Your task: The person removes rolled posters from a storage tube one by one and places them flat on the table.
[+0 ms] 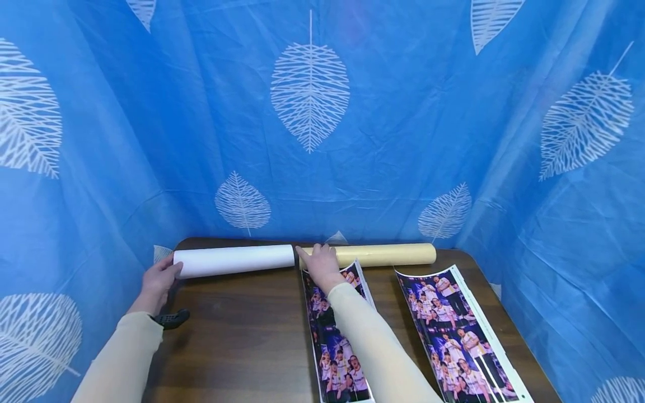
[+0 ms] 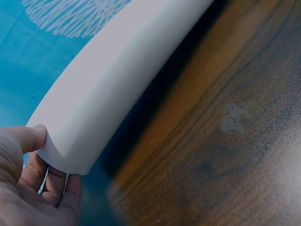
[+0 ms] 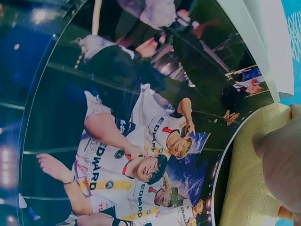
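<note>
Along the back of the brown table lies a white roll, its material looking like paper or film. My left hand pinches the roll's left end, thumb on the outside and the other fingers at the open end, as the left wrist view shows. To its right, almost end to end, is a pale yellow roll. My right hand holds the left end of that yellow roll; in the right wrist view part of the hand is cut off. Under my right forearm lies a printed photo sheet with its far edge curled up.
A second printed photo sheet lies at the right, its far end curling. The brown table ends near a blue leaf-patterned curtain that hangs behind it and at both sides. A black strap sits by my left wrist.
</note>
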A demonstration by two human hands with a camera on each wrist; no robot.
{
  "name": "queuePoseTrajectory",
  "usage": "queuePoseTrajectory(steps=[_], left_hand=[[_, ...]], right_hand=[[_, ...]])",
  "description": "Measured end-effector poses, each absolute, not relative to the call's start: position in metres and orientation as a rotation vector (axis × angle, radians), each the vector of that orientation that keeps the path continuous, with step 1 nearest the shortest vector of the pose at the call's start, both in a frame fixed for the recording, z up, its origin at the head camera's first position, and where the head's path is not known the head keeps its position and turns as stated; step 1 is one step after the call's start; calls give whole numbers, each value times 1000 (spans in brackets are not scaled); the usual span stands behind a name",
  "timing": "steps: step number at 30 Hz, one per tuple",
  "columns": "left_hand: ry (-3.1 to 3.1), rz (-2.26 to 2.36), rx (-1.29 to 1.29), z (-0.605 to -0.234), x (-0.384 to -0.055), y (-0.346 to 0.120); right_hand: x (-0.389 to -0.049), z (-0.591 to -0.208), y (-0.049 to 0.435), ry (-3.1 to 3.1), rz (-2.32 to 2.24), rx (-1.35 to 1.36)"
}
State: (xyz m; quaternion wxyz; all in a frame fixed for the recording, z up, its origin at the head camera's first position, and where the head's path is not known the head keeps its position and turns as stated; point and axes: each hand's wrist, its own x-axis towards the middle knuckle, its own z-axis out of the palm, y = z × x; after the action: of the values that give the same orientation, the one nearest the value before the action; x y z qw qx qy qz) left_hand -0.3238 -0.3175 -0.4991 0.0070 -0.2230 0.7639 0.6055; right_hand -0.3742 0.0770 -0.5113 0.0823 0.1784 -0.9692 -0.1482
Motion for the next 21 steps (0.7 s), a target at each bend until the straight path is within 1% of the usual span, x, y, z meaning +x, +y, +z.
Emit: queuePoseTrajectory(steps=[12,21], left_hand=[[2405,1932,-749,-483,-313,-317],[2412,1981,-723,-473,-305,-315]], right_hand=[[-369,-512,80,-2947,-244,479],[-363,-504,81,-3027,-111,488]])
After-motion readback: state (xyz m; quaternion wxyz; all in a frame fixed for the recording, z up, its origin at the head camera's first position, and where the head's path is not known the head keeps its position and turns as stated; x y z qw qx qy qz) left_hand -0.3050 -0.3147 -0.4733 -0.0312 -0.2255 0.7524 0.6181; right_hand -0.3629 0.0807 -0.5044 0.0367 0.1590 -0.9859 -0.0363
